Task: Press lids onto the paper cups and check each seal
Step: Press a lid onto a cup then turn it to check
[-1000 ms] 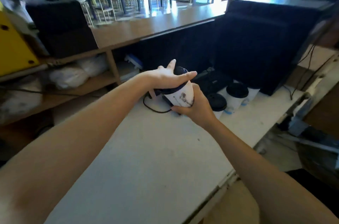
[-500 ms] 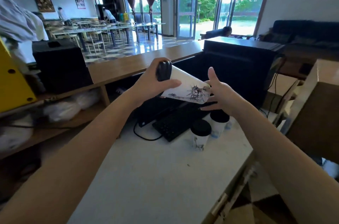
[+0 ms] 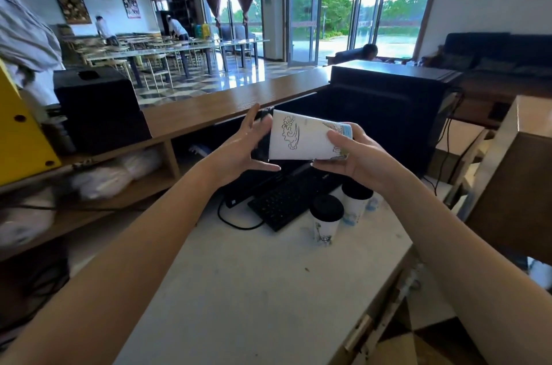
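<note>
A white paper cup with line drawings lies on its side in the air above the keyboard, its black lid pointing left. My left hand cups the lid end with fingers spread around it. My right hand grips the cup's base end. Two more lidded paper cups stand upright on the white table below: one nearer me and another behind it, partly hidden by my right wrist.
A black keyboard with its cable lies on the white table, in front of a large black box. A wooden counter runs behind. A cardboard box stands at the right, a yellow object at the left.
The cup was lifted off the table and tipped onto its side. It has since turned in my hands, and my right hand closed on its base. The view rose.
</note>
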A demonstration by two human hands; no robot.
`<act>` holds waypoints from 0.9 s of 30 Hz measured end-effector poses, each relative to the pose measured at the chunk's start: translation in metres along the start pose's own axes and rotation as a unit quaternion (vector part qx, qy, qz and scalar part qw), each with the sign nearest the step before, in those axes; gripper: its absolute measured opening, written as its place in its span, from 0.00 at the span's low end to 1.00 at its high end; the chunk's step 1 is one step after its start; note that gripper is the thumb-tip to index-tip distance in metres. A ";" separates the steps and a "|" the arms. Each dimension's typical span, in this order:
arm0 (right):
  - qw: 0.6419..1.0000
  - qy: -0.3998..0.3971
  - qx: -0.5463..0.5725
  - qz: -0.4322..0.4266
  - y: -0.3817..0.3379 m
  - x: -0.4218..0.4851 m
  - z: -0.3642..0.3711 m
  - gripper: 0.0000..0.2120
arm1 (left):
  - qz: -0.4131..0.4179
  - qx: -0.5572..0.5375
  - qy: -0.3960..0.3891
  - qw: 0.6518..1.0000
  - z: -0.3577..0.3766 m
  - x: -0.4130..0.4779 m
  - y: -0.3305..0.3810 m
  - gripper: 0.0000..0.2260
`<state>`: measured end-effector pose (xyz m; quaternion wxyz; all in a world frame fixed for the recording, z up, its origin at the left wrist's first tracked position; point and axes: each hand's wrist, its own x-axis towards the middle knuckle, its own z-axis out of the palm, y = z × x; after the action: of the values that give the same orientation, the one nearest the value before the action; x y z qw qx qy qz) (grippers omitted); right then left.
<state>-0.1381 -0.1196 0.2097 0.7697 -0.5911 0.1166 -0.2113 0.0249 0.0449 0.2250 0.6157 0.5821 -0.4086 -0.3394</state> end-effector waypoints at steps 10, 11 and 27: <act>0.959 -0.055 -0.261 -0.095 -0.011 -0.009 -0.004 0.30 | -0.183 -0.153 0.019 0.971 0.013 0.007 0.003 0.10; 0.959 -0.054 -0.267 -0.080 -0.011 -0.008 -0.005 0.29 | -0.173 -0.148 0.031 0.973 0.014 0.009 0.002 0.10; 0.996 0.013 -0.032 0.084 -0.018 0.010 0.003 0.23 | 0.327 0.337 0.093 0.878 0.014 0.003 -0.002 0.34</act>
<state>-0.1316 -0.1251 0.2287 0.7639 -0.6006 0.1829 -0.1495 0.0132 0.0358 0.2233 0.4934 0.6168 -0.6058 0.0954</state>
